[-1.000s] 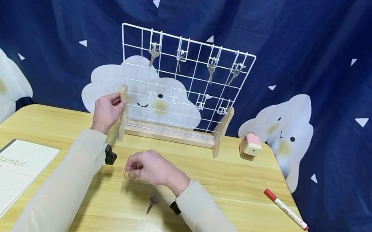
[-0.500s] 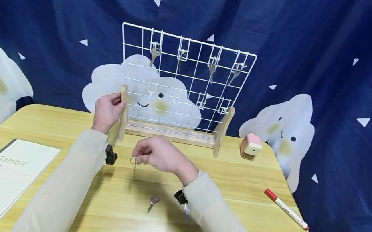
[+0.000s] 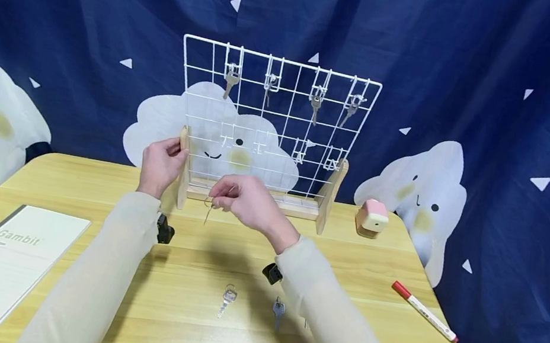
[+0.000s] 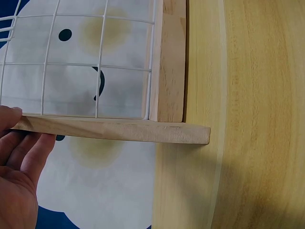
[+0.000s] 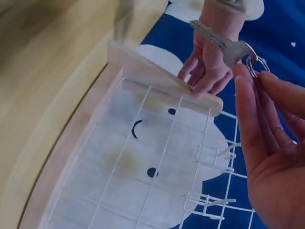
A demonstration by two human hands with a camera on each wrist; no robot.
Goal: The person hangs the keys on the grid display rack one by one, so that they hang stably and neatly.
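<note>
My right hand [image 3: 248, 203] pinches a metal ring [image 5: 252, 67] between thumb and fingers. From that ring hangs a silver key [image 5: 233, 51], held in front of the rack's base, below the lower hooks. At the rack's left side, my left hand [image 3: 159, 165] grips the wooden side post [image 4: 114, 130], thumb on one face and fingers on the other. The rack's white wire grid [image 3: 292, 63] leans between two posts. Several keys [image 3: 316, 103] hang from its upper hooks; the lower hooks [image 3: 298, 156] bear none.
A key [image 3: 228, 299] and a second key [image 3: 279, 310] lie on the table, with a sliver of something metallic by the right sleeve. Left is a notebook [image 3: 6, 267]; right are a red-capped marker [image 3: 425, 312] and a pink and cream box-like object [image 3: 371, 218]. A blue curtain hangs behind.
My right hand has risen from the tabletop towards the rack, carrying the key by its ring. A second table key has come out from under the right forearm. My left hand stays on the post.
</note>
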